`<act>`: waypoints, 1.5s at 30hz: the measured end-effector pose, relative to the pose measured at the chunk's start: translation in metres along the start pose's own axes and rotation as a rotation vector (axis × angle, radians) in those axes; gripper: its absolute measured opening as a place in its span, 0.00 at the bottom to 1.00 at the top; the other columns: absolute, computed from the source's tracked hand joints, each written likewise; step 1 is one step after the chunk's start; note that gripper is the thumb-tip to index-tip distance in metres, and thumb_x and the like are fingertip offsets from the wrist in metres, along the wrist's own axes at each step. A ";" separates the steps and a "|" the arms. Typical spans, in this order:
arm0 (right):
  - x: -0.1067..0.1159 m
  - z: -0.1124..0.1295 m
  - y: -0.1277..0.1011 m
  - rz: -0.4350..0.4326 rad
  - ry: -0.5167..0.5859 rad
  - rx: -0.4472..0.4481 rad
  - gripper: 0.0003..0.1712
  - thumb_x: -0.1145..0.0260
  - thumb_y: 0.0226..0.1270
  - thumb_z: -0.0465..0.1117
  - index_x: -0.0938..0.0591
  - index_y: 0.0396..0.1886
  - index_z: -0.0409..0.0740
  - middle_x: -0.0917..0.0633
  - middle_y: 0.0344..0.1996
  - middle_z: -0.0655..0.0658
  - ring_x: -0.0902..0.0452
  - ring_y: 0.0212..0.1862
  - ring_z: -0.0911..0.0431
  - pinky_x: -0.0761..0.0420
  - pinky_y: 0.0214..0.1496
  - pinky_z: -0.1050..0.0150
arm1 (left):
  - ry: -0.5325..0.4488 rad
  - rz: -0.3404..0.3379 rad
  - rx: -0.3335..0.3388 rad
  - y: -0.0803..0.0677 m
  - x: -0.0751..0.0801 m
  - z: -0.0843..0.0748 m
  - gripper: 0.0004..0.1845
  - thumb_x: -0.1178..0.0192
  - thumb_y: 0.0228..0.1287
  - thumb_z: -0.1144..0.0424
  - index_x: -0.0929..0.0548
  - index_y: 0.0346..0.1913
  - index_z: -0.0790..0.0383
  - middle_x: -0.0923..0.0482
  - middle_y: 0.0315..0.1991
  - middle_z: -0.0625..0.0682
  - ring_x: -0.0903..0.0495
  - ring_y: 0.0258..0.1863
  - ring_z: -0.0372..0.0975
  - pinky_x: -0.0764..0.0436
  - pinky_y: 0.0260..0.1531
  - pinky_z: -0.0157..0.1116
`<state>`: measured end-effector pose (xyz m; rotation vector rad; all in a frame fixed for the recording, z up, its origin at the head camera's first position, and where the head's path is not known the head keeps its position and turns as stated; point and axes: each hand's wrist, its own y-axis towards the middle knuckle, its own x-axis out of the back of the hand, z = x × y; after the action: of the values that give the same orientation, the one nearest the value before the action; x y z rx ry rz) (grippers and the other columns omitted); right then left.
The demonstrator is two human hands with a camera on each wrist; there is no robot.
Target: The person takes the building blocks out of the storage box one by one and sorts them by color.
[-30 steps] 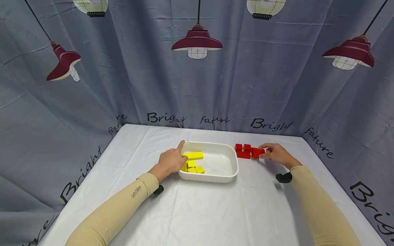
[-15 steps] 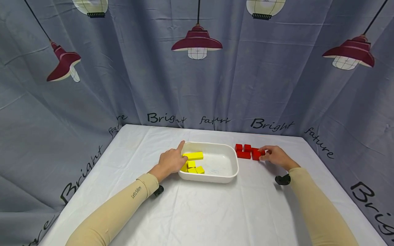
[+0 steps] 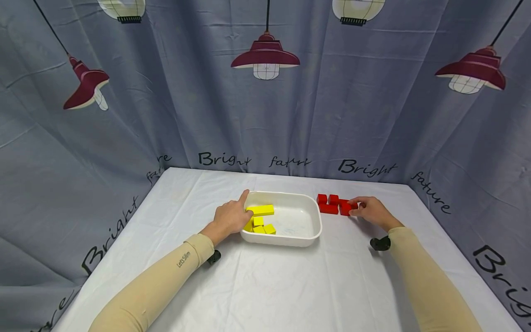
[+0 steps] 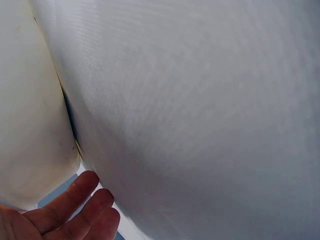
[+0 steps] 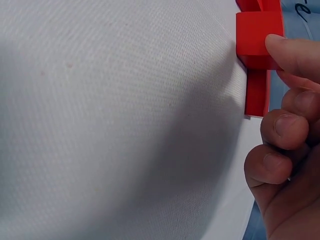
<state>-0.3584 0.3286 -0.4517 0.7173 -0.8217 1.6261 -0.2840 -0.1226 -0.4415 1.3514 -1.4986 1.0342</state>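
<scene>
- A white tray (image 3: 286, 240) sits near the centre of the head view on the white-covered desk (image 3: 282, 286), between the two hands, probably so both can reach it easily
- The left hand (image 3: 230, 216) has its grip closed over the tray's left end, thumb inside the rim, index finger pointing along it towards the tray's upper left corner; most likely this steadies the tray
- Yellow blocks (image 3: 260, 210), one long and several short, lie bunched in the left part of the tray, partly hidden by the thumb
- The right hand (image 3: 372, 212), right of centre, has its grip nearly closed on a red block (image 5: 257, 32), which shows at the upper right of the right wrist view; the thumb presses its face, while the index fingertip is hidden there
- The remaining fingers fold back at the lower right of that view, seemingly to avoid knocking anything
- Other red blocks (image 3: 328, 209) cluster on the desk just right of the tray, outside it, so the colours look kept apart
- Whether the held block rests on something or hangs slightly raised, I cannot tell
</scene>
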 end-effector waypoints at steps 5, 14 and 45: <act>-0.001 0.000 0.000 -0.006 -0.006 -0.004 0.28 0.31 0.66 0.45 0.21 0.63 0.39 0.27 0.32 0.42 0.32 0.39 0.49 0.32 0.35 0.60 | 0.003 0.001 -0.002 -0.001 0.000 0.000 0.40 0.51 0.69 0.46 0.50 0.81 0.49 0.16 0.40 0.58 0.23 0.30 0.45 0.24 0.29 0.45; 0.000 0.003 -0.002 -0.013 -0.001 -0.005 0.29 0.31 0.66 0.45 0.22 0.64 0.41 0.27 0.34 0.41 0.32 0.41 0.48 0.32 0.36 0.59 | 0.000 -0.003 -0.005 0.000 0.000 0.000 0.40 0.51 0.69 0.47 0.50 0.81 0.49 0.16 0.39 0.57 0.23 0.29 0.45 0.24 0.28 0.44; 0.008 0.054 -0.013 -0.048 -0.027 0.150 0.23 0.31 0.66 0.41 0.19 0.59 0.39 0.24 0.27 0.43 0.30 0.32 0.50 0.29 0.31 0.61 | -0.003 -0.007 -0.007 0.000 0.000 0.000 0.40 0.50 0.69 0.46 0.50 0.81 0.48 0.16 0.40 0.57 0.23 0.30 0.45 0.23 0.31 0.45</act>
<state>-0.3457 0.2903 -0.4128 0.8601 -0.7011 1.6501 -0.2836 -0.1227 -0.4416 1.3530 -1.4976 1.0219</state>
